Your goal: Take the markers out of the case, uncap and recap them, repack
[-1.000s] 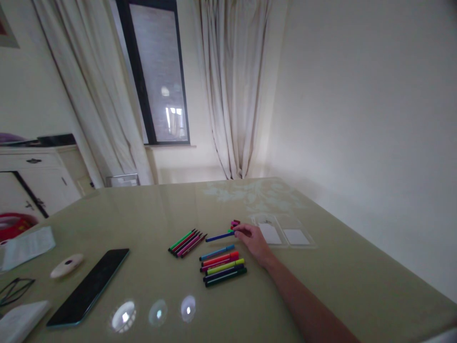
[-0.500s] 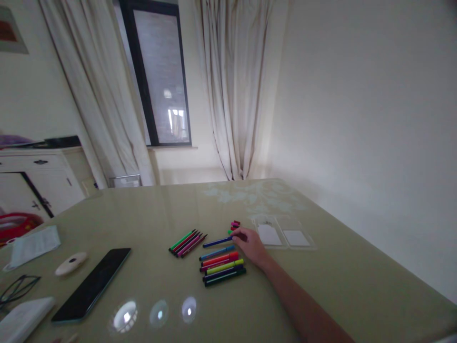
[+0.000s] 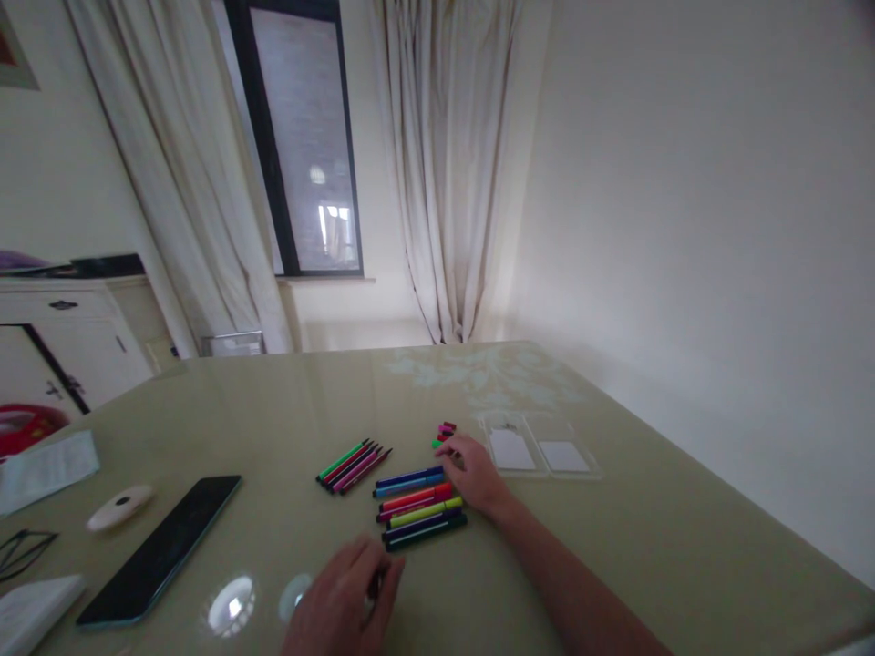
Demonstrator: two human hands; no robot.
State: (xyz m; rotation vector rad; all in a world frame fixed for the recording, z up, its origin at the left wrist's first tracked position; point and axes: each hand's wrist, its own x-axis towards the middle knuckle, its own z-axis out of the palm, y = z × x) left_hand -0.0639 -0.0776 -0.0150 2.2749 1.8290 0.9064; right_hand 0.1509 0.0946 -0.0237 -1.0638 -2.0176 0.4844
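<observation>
My right hand [image 3: 473,472] hovers at the capped end of a dark blue marker [image 3: 408,478], its thumb and fingers slightly apart. That marker lies alongside a lighter blue marker [image 3: 408,487], at the far end of a row of capped markers. Nearer to me in the row are a red-orange marker [image 3: 416,497], a yellow-green marker [image 3: 424,513] and a dark green marker [image 3: 425,533]. My left hand [image 3: 345,601], a little blurred, is over the table just in front of the row, fingers bent and thumb apart, with nothing visible in it.
Several uncapped markers [image 3: 354,467] lie to the left of the row. Loose caps [image 3: 446,430] sit beyond my right hand, beside an opened clear plastic case [image 3: 533,469]. Left on the table are a phone [image 3: 164,551], a white oval object [image 3: 120,507] and a face mask [image 3: 55,469].
The dark blue marker has come down and nearer, from my right fingers to beside the lighter blue one. My left hand has entered from the bottom edge. The view has shifted slightly.
</observation>
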